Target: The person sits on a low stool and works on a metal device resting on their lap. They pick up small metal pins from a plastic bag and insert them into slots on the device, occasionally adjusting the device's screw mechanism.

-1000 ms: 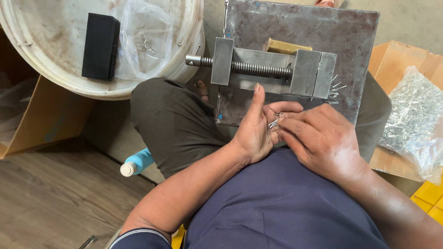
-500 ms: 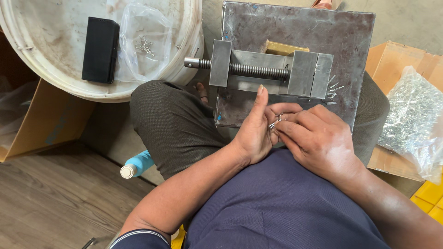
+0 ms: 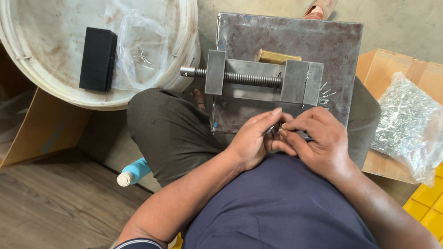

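Close above the lap, the left hand point(image 3: 253, 140) and the right hand point(image 3: 318, 140) meet fingertip to fingertip, their fingers pinched narrowly on a small metal piece point(image 3: 273, 131), mostly hidden between them. Just beyond lies a square steel plate point(image 3: 295, 34) across the knees, carrying a grey screw vise point(image 3: 263, 80); a few thin pins point(image 3: 325, 92) lie at its right end. Farther left, a white bucket lid point(image 3: 55, 55) holds a black block point(image 3: 98, 59) and a clear bag point(image 3: 140, 50). At right, a bag of shiny metal parts point(image 3: 406, 127) rests in a cardboard box point(image 3: 397, 62).
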